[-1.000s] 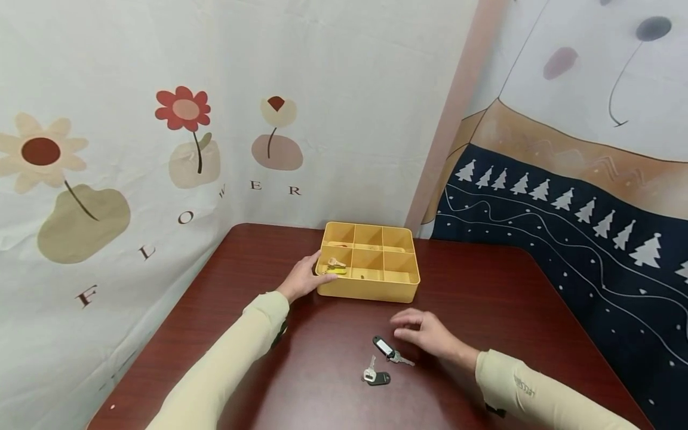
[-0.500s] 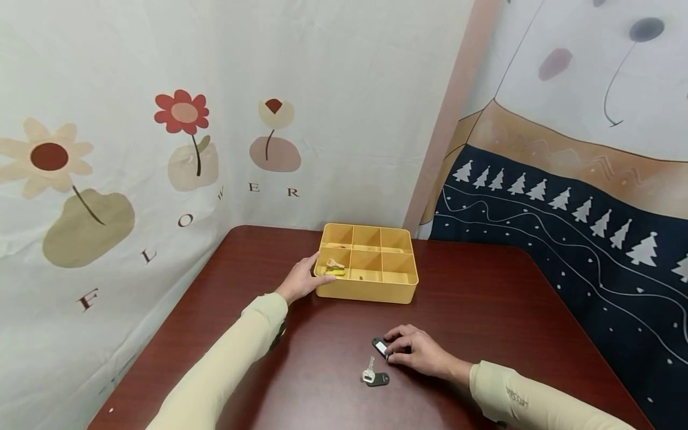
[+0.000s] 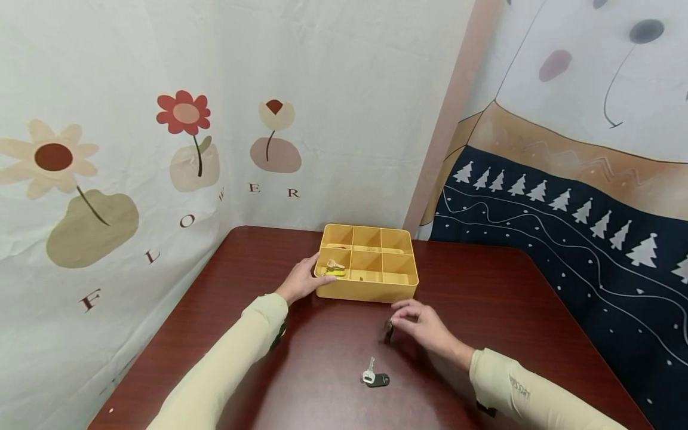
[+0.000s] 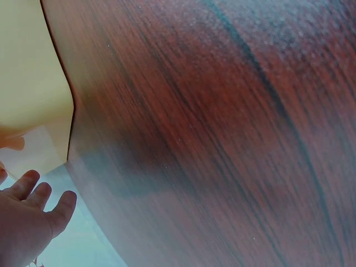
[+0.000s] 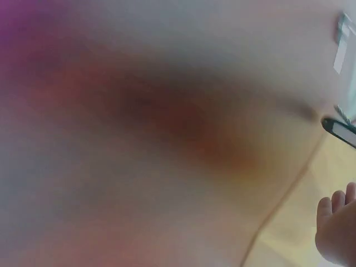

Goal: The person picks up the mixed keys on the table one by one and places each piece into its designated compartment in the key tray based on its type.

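Note:
In the head view a yellow divided box (image 3: pixel 367 291) stands on the table. My left hand (image 3: pixel 301 280) rests on its left front corner, thumb along the front rim and fingers at the side wall. The left wrist view shows the fingertips (image 4: pixel 68 206) slightly bent. My right hand (image 3: pixel 424 327) pinches a key tag (image 3: pixel 389 331), dark and blurred, in front of the box and above the table; its key cannot be made out there. A second black key tag (image 3: pixel 378 380) lies on the table with a silver key (image 3: pixel 369 375) across it.
The box's front left compartment holds a key (image 3: pixel 334 264) with a yellow tag (image 3: pixel 335 272). Small items in other compartments are too small to tell. Printed curtains (image 3: pixel 344 119) hang behind the dark red table (image 3: pixel 484 286).
My right hand went down to the key tag near the table's middle, took hold of it and raised it toward the box. My left hand stays at the box corner.

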`<state>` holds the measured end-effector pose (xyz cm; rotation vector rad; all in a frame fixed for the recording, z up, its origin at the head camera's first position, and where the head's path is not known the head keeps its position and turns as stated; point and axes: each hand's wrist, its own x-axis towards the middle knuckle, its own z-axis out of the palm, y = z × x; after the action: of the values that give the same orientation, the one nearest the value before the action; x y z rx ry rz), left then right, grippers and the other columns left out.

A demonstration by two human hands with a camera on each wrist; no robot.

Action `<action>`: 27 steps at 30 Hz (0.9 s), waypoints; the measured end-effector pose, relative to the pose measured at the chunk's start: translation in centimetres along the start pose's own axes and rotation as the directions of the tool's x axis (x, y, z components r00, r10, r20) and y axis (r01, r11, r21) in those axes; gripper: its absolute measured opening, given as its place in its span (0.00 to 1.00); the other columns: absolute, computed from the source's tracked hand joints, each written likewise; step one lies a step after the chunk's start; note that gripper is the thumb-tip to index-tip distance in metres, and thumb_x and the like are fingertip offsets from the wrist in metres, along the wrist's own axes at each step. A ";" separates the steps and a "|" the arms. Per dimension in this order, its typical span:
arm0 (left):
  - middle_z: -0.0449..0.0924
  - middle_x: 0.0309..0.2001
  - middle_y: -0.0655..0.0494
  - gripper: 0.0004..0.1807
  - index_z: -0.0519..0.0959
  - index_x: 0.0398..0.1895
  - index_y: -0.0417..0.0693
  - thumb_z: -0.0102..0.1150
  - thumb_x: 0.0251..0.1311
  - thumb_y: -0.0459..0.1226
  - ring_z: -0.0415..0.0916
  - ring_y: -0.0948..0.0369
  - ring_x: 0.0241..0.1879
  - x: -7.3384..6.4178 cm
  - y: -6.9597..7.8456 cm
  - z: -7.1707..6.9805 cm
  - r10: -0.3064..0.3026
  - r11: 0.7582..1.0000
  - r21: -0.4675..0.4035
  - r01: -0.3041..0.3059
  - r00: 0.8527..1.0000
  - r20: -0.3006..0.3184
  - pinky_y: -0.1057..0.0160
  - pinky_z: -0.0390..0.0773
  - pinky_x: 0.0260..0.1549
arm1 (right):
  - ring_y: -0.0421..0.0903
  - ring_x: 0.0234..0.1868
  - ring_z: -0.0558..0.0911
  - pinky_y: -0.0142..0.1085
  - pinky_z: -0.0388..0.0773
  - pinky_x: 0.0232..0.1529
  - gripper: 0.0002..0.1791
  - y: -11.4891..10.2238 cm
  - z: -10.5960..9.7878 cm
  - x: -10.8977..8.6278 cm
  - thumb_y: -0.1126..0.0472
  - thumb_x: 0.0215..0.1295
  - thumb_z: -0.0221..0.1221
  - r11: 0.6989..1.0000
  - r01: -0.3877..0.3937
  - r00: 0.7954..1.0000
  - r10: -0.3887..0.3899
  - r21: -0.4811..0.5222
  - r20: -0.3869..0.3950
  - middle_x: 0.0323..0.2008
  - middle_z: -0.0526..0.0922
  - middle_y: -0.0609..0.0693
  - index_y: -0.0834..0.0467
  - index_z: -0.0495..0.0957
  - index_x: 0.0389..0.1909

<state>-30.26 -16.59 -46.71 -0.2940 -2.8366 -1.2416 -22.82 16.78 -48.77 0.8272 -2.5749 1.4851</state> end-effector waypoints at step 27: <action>0.59 0.72 0.36 0.52 0.53 0.78 0.45 0.70 0.57 0.53 0.55 0.42 0.71 0.2 -0.1 0.1 -0.027 1.000 0.002 0.027 0.999 0.018 0.43 0.58 0.67 | 0.52 0.57 0.75 0.46 0.73 0.58 0.15 0.8 -3.9 9.6 0.59 0.68 0.63 0.936 -0.288 0.856 0.347 0.204 -0.383 0.55 0.80 0.59 0.66 0.84 0.48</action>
<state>-30.48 -16.58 -46.80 -0.2683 -2.8660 -1.2472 -32.22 16.21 -44.40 0.0594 -2.3764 1.7143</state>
